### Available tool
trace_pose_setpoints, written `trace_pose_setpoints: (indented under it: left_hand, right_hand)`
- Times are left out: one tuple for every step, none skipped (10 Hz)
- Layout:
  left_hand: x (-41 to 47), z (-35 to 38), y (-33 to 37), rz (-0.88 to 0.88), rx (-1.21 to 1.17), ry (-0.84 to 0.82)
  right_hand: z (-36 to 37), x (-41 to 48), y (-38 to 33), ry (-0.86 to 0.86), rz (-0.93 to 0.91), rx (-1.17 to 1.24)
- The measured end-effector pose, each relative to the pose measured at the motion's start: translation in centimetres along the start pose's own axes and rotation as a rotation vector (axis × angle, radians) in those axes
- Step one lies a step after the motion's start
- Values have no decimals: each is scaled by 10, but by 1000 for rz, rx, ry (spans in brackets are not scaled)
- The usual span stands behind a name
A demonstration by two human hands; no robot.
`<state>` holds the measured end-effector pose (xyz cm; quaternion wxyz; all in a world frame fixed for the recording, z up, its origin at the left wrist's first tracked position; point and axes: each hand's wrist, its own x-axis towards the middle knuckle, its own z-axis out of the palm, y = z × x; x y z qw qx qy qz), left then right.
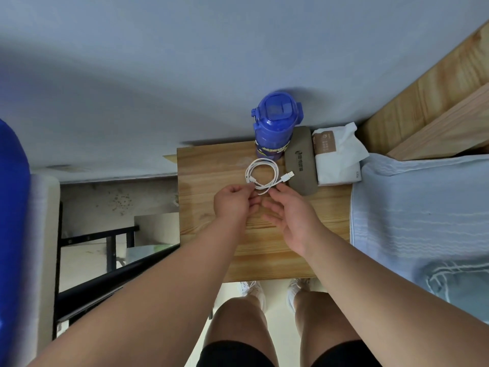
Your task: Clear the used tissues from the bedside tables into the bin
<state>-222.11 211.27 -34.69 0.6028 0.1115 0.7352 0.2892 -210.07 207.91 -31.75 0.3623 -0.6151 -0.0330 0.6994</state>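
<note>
On the wooden bedside table (264,250) lies a coiled white charging cable (262,169). My left hand (232,205) pinches the near side of the coil with curled fingers. My right hand (293,218) is beside it with relaxed fingers, its thumb tip touching the cable. At the table's back right corner sits a white tissue pack (336,160) with a sheet sticking out of its top. I see no loose crumpled tissue on the table and no bin in view.
A blue water bottle (275,123) stands at the back of the table against the grey wall, with an olive glasses case (301,162) next to it. A light blue blanket on the bed (423,207) borders the table on the right. A black metal frame (105,239) is on the left.
</note>
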Motion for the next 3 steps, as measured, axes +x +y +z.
trace_pose_setpoints:
  left_hand:
    - [-4, 1, 3, 4, 49, -8]
    - [-20, -8, 6, -4, 73, -31]
    - [-47, -22, 15, -62, 138, -65]
  right_hand:
    - [-1, -4, 0, 26, -4, 10]
    - [-7, -19, 2, 68, 34, -44]
    - [-20, -49, -3, 92, 71, -110]
